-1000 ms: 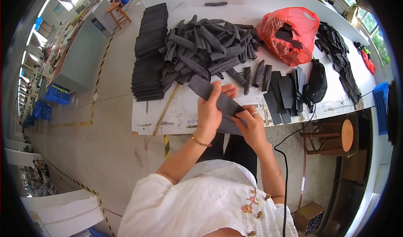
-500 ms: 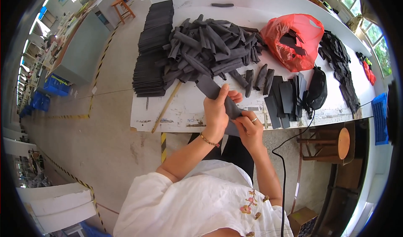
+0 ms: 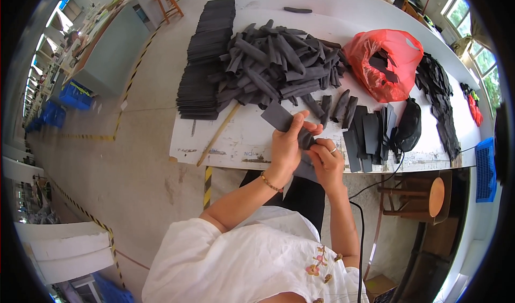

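Note:
Just over the table's front edge, both my hands grip a dark grey fabric strip (image 3: 277,116). My left hand (image 3: 288,146) is closed round its middle, with the thumb on top and a flat end sticking out toward the pile. My right hand (image 3: 327,159) pinches the strip's nearer part, where it looks bunched; the fingers hide some of it. More grey material hangs below between the hands. Beyond them lies a heap of rolled dark grey fabric pieces (image 3: 284,61), with a tall stack of flat dark strips (image 3: 206,61) to its left.
A wooden stick (image 3: 218,135) lies on the white table (image 3: 185,142). To the right are flat grey strips (image 3: 370,134), a black pouch (image 3: 409,125) with a cord, a red plastic bag (image 3: 383,67) and black scraps (image 3: 437,96). A wooden stool (image 3: 436,196) stands below.
The view has shifted a little. The strip's free end now points more to the left, and its part between my hands looks more bunched. Both hands keep their hold.

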{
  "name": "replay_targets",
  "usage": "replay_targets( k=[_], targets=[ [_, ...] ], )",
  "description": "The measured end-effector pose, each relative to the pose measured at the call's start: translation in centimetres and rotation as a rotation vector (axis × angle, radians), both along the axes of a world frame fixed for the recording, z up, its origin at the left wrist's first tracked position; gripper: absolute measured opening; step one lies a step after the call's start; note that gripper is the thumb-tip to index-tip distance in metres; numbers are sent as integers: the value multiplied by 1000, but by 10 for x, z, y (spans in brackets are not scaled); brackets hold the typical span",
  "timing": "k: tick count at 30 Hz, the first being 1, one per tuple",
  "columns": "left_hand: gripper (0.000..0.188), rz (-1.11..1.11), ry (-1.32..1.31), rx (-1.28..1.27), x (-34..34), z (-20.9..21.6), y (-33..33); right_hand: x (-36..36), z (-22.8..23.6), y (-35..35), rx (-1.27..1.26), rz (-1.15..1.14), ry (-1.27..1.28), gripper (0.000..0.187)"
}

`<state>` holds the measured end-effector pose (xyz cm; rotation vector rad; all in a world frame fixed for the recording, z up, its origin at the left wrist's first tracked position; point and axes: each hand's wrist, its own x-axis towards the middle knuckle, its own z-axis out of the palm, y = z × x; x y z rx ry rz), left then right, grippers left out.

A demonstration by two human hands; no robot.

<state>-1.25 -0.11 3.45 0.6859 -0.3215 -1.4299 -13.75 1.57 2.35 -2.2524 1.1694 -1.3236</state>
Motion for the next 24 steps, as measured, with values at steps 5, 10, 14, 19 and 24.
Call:
replay_targets(
  k=[5, 10, 14, 19, 24],
  targets=[
    [37, -29, 16, -4, 3, -2, 0, 1, -2, -3, 10, 14, -3, 20],
    [32, -49, 13, -18, 6, -4, 0, 1, -2, -3, 37, 24, -7, 20],
    [32, -81, 32, -31, 8, -7, -2, 1, 0, -4, 42, 16, 1, 18],
    [38, -62, 142, -33, 11, -1, -9, 18, 9, -1, 283, -78, -184, 12],
    [39, -77, 173, -162, 18, -2, -17, 26, -7, 3, 463, -138, -827, 11]
  ],
)
